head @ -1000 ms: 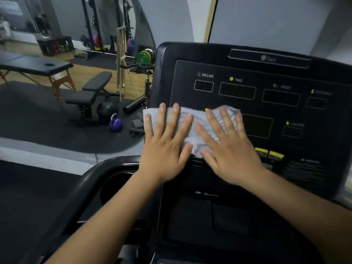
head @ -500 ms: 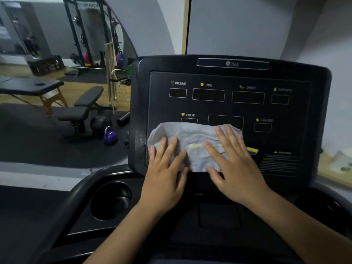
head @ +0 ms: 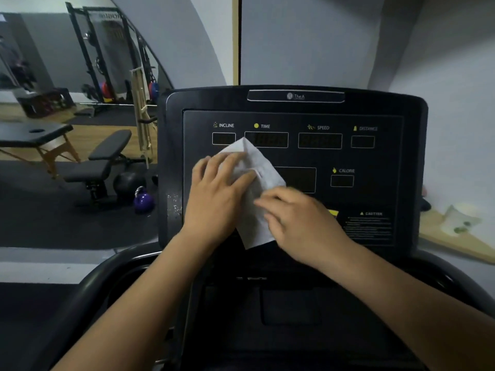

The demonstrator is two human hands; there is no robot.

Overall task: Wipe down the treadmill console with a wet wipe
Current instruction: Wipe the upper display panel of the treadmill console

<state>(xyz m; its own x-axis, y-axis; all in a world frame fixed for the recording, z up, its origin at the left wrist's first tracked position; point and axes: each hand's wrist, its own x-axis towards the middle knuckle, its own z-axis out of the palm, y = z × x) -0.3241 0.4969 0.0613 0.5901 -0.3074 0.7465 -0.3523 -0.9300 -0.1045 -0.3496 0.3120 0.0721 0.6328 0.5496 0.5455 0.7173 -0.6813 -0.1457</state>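
The black treadmill console (head: 383, 167) stands upright in front of me, with INCLINE, TIME, SPEED, DISTANCE and CALORIE windows. A white wet wipe (head: 263, 167) lies against its left-centre, gathered into a narrow slanted fold that runs from the TIME window down to the console's lower edge. My left hand (head: 217, 196) grips the wipe's upper part, fingers curled over it and thumb on the fold. My right hand (head: 302, 220) holds the lower part from the right, fingertips bent onto the cloth. Between them the hands hide the PULSE window.
The treadmill's dark tray and curved handrail (head: 107, 279) lie below the console. To the left are a weight bench (head: 107, 156), a purple kettlebell (head: 143, 200) and a massage table (head: 34, 132). At the right, a wooden ledge (head: 455, 242) carries a pale packet.
The wipe was spread flat under both open palms low on the console. Now it is bunched into a slanted fold, higher up, with both hands' fingers curled on it.
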